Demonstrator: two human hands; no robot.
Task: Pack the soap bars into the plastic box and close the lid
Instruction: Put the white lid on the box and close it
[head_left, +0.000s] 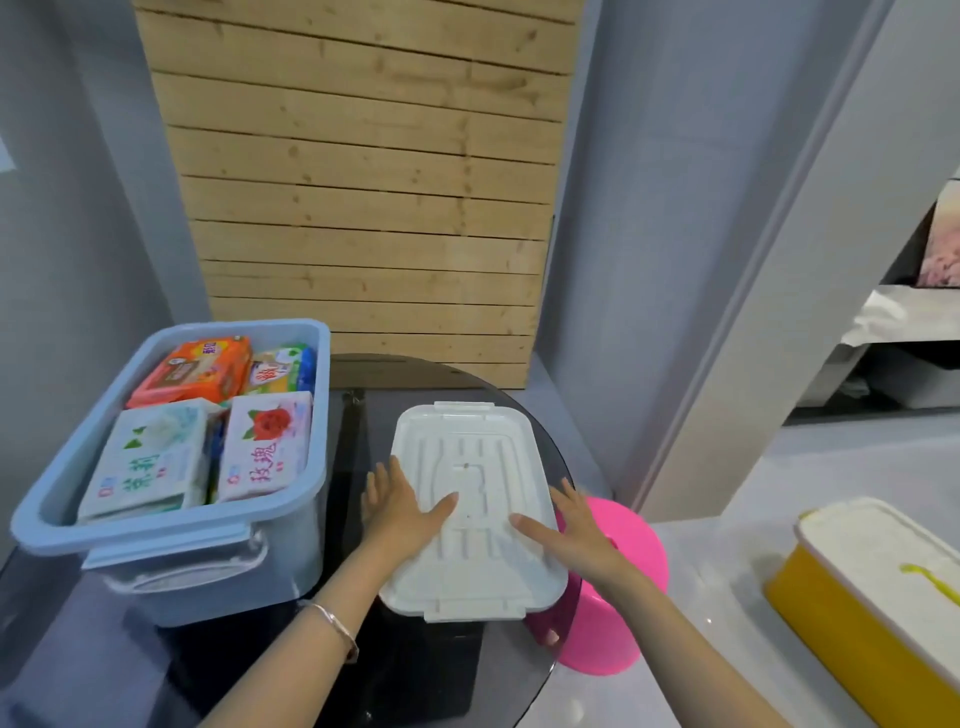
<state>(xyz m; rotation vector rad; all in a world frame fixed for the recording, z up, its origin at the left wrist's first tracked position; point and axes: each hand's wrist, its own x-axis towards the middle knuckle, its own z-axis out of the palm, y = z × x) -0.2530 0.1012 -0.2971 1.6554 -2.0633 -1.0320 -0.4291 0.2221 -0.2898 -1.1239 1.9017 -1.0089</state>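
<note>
A pale blue plastic box (317, 452) stands open at the left of the dark round glass table (426, 670). Inside it lie several wrapped soap bars: an orange one (195, 371), a yellow-green one (283, 371), a white one with a green flower (148, 460) and a white one with a red rose (267, 447). The white ribbed lid (483, 483) lies flat on the table to the right of the box. My left hand (402, 506) grips the lid's left edge, thumb on top. My right hand (574, 527) holds its right edge the same way.
A pink plastic stool (618, 582) stands under the table's right edge. A yellow box with a white lid (878, 582) sits on the floor at the right. A wooden slat panel (363, 182) leans on the wall behind the table.
</note>
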